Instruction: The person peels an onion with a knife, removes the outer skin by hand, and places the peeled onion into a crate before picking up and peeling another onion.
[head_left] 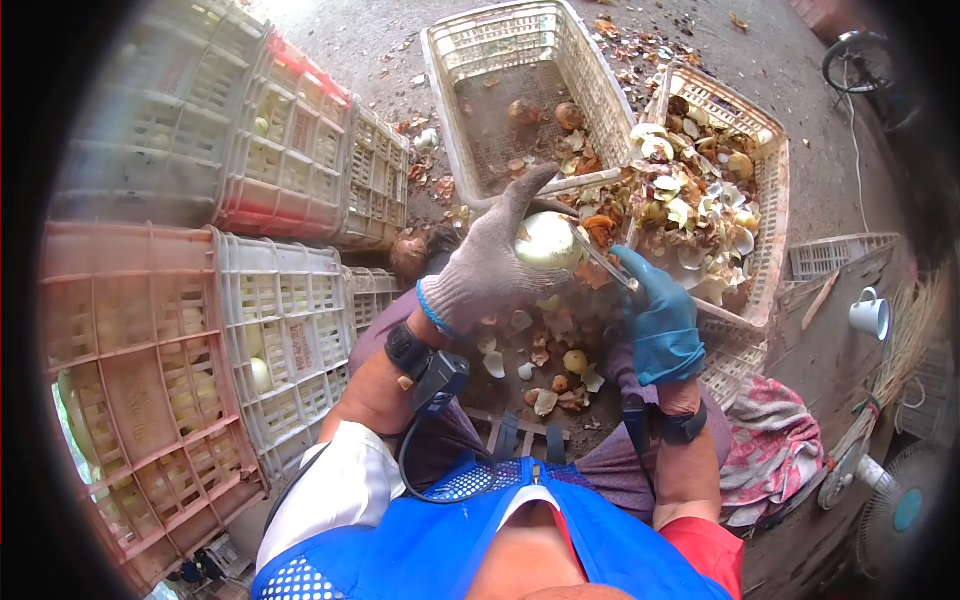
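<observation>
My left hand (490,262), in a pale grey knit glove, is wrapped round a peeled white onion (547,241) in the middle of the view. In a blue rubber glove, my right hand (662,318) grips a small knife (600,262). The blade reaches up and left to the onion's right side. Beyond my hands stands a pale crate (535,20) with a few brown onions (569,116) inside. To its right, another crate (775,200) is heaped with onion peels (690,200). More scraps (545,385) lie below my hands, between my knees.
Stacked crates of onions (290,140) stand at the left, with a pink crate (150,400) nearest. At the right are a white mug (870,315), a red-and-white cloth (775,445) and a fan (905,510). Peels litter the ground behind the crates.
</observation>
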